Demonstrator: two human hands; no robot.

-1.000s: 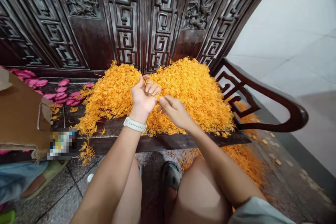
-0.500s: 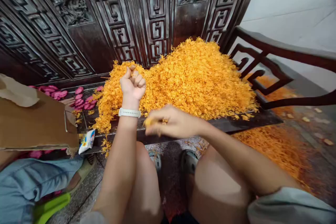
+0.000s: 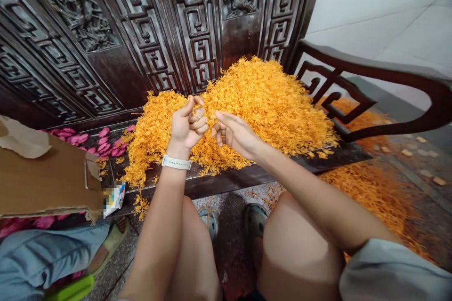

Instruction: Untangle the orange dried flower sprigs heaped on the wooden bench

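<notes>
Carved panelling (image 3: 240,40) behind dark worktop (image 3: 349,153); orange florets (image 3: 261,99) heaped.
Left hand (image 3: 189,124), fingers curled; right hand (image 3: 236,136) just beside, fingers half-bent; cannot tell whether either pinches anything.

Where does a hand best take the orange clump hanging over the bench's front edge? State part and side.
Cup the orange clump around its bushy lower part, probably best from the front and below: it dangles over the edge of the bench with its front uncovered, and only a thin strand seems to link it to the heap above.
</notes>
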